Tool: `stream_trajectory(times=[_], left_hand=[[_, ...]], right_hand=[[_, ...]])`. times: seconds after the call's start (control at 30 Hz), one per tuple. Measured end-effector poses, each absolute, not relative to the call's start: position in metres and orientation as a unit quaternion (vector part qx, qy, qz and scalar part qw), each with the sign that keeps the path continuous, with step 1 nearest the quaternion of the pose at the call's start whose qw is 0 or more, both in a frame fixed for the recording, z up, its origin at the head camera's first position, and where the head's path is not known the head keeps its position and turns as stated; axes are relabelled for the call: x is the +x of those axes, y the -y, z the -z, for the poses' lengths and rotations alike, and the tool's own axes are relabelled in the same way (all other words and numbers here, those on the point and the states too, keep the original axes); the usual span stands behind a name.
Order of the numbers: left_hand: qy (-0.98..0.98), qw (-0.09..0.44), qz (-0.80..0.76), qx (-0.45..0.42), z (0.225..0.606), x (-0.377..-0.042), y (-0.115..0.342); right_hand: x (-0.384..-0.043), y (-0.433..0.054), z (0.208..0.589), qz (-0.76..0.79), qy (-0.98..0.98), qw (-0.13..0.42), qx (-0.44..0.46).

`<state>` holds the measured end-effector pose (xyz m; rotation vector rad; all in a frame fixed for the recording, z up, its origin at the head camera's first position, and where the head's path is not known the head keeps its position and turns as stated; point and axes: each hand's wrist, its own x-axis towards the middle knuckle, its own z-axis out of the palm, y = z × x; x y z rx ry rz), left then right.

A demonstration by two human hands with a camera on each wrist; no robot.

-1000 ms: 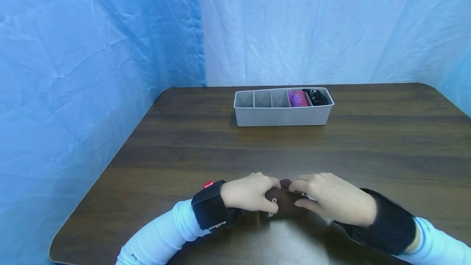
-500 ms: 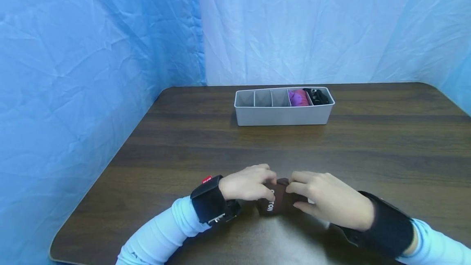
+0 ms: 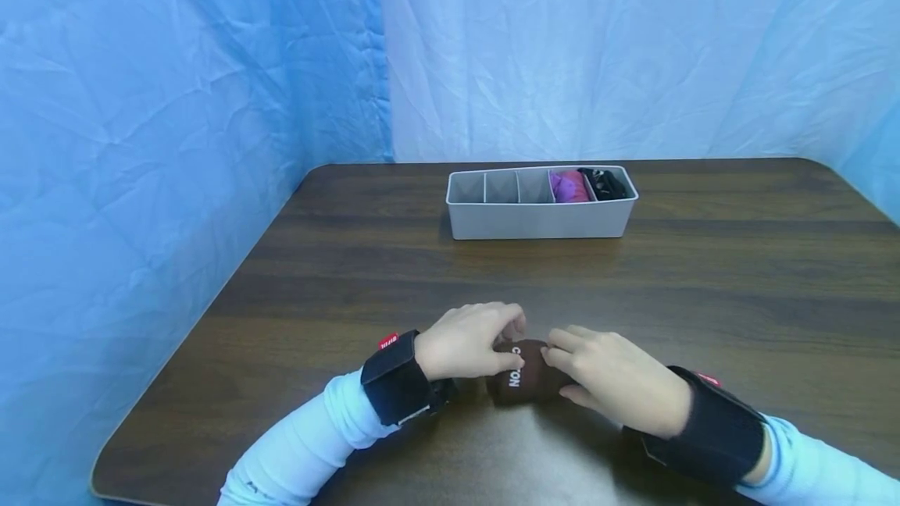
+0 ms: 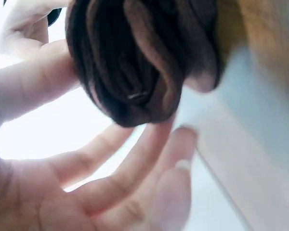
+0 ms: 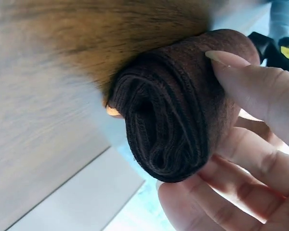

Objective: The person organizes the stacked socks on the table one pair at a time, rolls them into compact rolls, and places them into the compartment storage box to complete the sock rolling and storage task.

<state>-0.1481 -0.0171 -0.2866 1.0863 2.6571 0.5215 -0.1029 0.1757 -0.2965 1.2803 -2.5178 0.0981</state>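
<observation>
A tightly rolled brown cloth garment [image 3: 534,383] with white lettering lies on the near part of the table; its exact kind is not shown. My left hand [image 3: 469,340] holds its left end, the thumb lying over part of the lettering. At the right end, my right hand [image 3: 622,381] grips the roll between thumb and fingers. The right wrist view shows the spiral layers of the rolled cloth [image 5: 166,115], with the thumb on its upper side and fingers behind it. In the left wrist view, folded layers [image 4: 130,62] sit between thumb and fingers.
At the back of the wooden table [image 3: 351,272] stands a grey divided box [image 3: 534,222]. A pink and purple cloth bundle [image 3: 569,187] and a black bundle [image 3: 606,185] fill its two right compartments. Blue sheeting [image 3: 211,100] hangs at the left and behind.
Both hands have shifted slightly left and away from me with the brown roll. The left thumb has moved along it, and more of the white lettering shows.
</observation>
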Motion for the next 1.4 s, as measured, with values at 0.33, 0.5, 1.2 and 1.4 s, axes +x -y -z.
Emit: stream_trajectory(times=[0.33,0.5,1.2,1.4], left_hand=[[-0.875,-0.11,-0.022,0.472,0.288,-0.115,0.005],[-0.871,-0.11,0.025,0.478,0.288,-0.113,0.004],[-0.849,0.154,-0.226,0.452,0.283,-0.175,0.016],[-0.887,0.078,-0.135,0.434,0.287,-0.163,0.009]], right_hand=[[-0.115,-0.181,0.296,-0.115,0.901,0.051,0.415],[-0.124,-0.185,0.295,-0.132,0.903,0.019,0.407],[-0.135,-0.17,0.285,-0.042,0.916,0.04,0.397],[-0.159,-0.173,0.279,-0.139,0.907,-0.093,0.386]])
